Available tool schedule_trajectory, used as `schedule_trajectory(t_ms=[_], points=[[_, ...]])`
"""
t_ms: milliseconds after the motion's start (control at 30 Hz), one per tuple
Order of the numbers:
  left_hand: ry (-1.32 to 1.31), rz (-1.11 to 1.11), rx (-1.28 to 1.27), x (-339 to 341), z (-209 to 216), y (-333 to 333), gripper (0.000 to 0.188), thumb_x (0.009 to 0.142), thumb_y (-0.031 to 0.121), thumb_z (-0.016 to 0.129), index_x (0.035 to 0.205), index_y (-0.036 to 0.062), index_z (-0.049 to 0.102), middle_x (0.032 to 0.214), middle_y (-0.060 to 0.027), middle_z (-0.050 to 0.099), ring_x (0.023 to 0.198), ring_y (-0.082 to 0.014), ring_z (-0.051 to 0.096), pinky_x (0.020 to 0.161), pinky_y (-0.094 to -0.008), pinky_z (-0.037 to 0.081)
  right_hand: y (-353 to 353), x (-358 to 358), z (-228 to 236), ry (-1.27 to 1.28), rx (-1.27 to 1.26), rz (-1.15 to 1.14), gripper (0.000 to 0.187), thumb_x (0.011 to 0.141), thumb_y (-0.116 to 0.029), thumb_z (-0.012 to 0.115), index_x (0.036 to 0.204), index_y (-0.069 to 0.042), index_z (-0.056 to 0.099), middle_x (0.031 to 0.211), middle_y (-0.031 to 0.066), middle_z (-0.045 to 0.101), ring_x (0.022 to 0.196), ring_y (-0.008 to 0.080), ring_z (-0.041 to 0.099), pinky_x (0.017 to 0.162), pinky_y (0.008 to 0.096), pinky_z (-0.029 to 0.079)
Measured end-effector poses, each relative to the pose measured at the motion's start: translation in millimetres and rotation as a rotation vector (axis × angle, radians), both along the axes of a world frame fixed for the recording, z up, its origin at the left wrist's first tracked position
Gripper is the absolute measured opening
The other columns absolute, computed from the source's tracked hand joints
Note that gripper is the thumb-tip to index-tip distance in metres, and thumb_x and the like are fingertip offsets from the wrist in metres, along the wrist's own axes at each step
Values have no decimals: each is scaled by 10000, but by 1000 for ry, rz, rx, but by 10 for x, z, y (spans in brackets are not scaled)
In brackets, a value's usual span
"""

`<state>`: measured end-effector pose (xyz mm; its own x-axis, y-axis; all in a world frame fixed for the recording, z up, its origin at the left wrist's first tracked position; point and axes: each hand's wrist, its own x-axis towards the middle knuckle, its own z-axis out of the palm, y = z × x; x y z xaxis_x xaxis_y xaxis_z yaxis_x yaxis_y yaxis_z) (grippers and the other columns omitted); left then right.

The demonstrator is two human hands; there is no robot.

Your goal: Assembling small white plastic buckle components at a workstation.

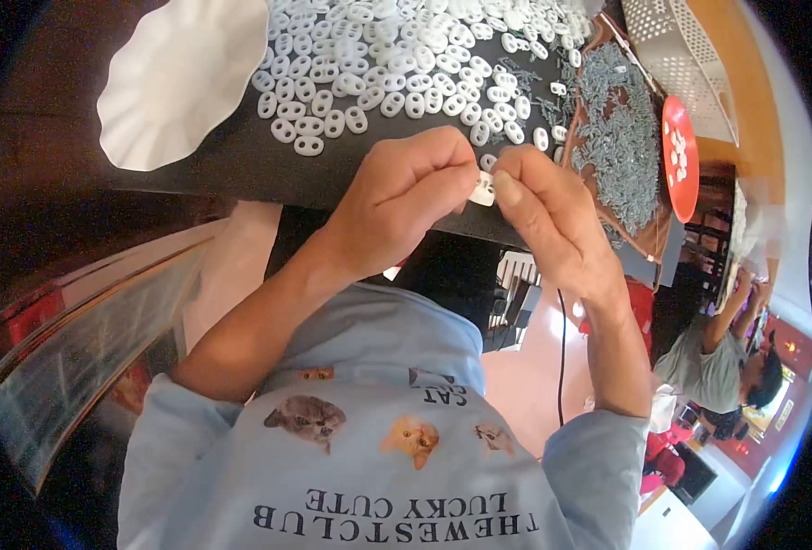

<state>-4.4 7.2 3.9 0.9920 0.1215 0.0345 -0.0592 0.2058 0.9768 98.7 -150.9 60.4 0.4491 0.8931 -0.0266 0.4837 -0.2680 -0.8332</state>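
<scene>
Between my two hands is a small white oval plastic piece (484,192), held just above the near edge of the dark table. My left hand (406,197) pinches its left end between thumb and fingers. From the other side, the thumb and fingers of my right hand (552,215) grip its right end. Whether something smaller is in the right fingertips is hidden. Beyond my hands lie many loose white oval two-hole pieces (355,119), spread flat and overlapping.
To the right, a heap of small grey plastic parts (617,137) lies on brown material. Past it are a red plate (679,160) with white bits and a white perforated basket (681,55). A white scalloped tray (181,87) stands at left. Another person (713,367) sits far right.
</scene>
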Motion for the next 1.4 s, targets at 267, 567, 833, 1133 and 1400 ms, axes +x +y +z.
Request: schedule_trajectory(t_ms=[267, 567, 833, 1133, 1400], points=[[94, -89, -91, 40, 68, -10, 241, 943, 163, 470, 752, 21, 507, 648, 5, 489, 597, -52, 430, 529, -225, 359, -44, 36, 64, -114, 1, -16, 155, 951, -152, 510, 944, 2, 534, 697, 83, 474, 631, 173, 468, 584, 311, 385], [5, -48, 48, -8, 7, -1, 216, 950, 179, 483, 780, 50, 516, 705, 0, 498, 616, -62, 424, 561, -213, 350, -666, 537, 357, -153, 2, -666, 197, 926, -201, 573, 947, -20, 648, 693, -73, 491, 626, 4, 384, 531, 190, 279], [-60, -11, 68, 26, -37, -43, 206, 936, 126, 539, 765, 13, 516, 648, 43, 454, 596, -27, 377, 521, -215, 322, -1839, 1899, 29, -531, -339, -811, 338, 936, -262, 556, 891, 64, 631, 651, 5, 532, 623, 57, 434, 546, 257, 369], [-38, -17, 108, 13, -26, -46, 191, 939, 121, 519, 772, 28, 510, 675, 27, 454, 615, -42, 394, 540, -221, 331, -751, 1282, 117, -578, -231, -434, 238, 926, -187, 578, 926, 50, 599, 708, 57, 579, 683, 97, 515, 622, 264, 427], [-60, 22, 39, -9, -37, -56, 201, 941, 114, 543, 761, 34, 503, 599, 76, 398, 547, 0, 331, 457, -201, 279, -80, 1371, -50, -894, -125, -159, 131, 853, -100, 595, 950, -12, 603, 902, 145, 615, 839, 334, 605, 731, 390, 482]])
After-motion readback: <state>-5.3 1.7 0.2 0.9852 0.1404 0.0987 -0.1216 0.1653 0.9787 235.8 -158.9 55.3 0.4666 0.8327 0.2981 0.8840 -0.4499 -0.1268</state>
